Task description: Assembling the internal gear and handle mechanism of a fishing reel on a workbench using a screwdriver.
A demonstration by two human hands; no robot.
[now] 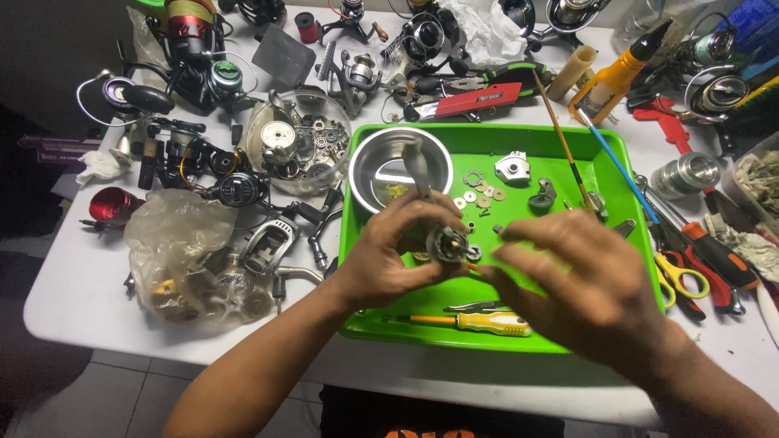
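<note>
My left hand point(393, 251) grips a grey fishing reel body point(445, 240) over the green tray point(568, 142), its stem pointing up toward the steel bowl point(399, 166). Fingers curled and blurred, my right hand point(580, 276) sits just right of the reel and touches its side. An orange tip shows between the reel and my right fingers; I cannot tell what it belongs to. Small washers and gears point(479, 195) lie on the tray behind the reel.
A yellow screwdriver point(479, 323) and pliers lie at the tray's front. A clear bowl of parts point(296, 150), several reels and a plastic bag point(182, 247) crowd the left. Scissors point(682, 280), screwdrivers, brushes and an orange bottle point(613, 77) lie right.
</note>
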